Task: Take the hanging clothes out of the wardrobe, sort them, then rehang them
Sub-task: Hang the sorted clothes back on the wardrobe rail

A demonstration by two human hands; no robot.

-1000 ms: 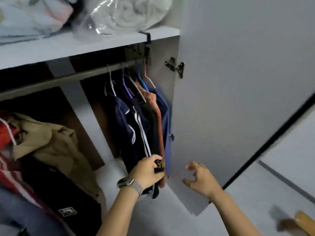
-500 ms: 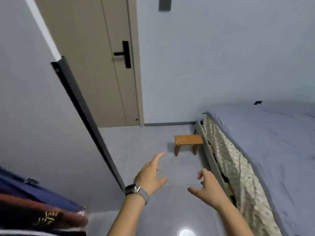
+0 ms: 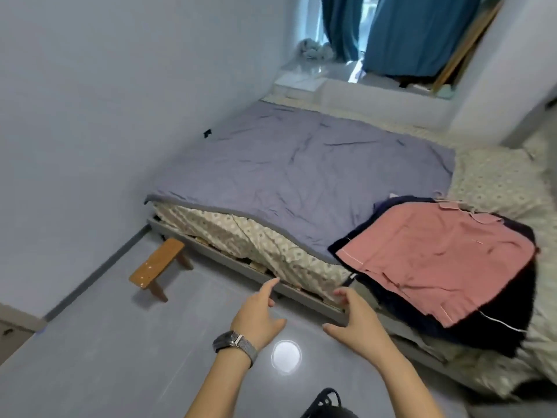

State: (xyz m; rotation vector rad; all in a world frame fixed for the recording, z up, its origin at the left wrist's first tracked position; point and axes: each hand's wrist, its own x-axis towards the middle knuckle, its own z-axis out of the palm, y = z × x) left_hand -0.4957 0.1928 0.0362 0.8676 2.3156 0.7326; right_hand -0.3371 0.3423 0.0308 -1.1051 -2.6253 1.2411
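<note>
A pink garment (image 3: 434,260) lies spread on top of dark navy clothes (image 3: 509,321) at the near right corner of the bed (image 3: 289,173). A pink hanger tip pokes out at the pile's far edge. My left hand (image 3: 259,318), with a watch on the wrist, hovers over the floor with relaxed fingers and holds nothing. My right hand (image 3: 352,321) is beside it, fingers loosely spread, empty, a short way left of the clothes pile. The wardrobe is out of view.
A purple quilt covers the bed over a patterned sheet (image 3: 241,236). A small wooden stool (image 3: 158,263) stands on the grey floor by the bed's foot. Blue curtains (image 3: 407,31) hang at the far window. A dark object (image 3: 325,402) sits at the bottom edge.
My view has swung from the wardrobe, past the door, round to the bed. My left hand let go of the hanging clothes; both hands are now empty in front of me.
</note>
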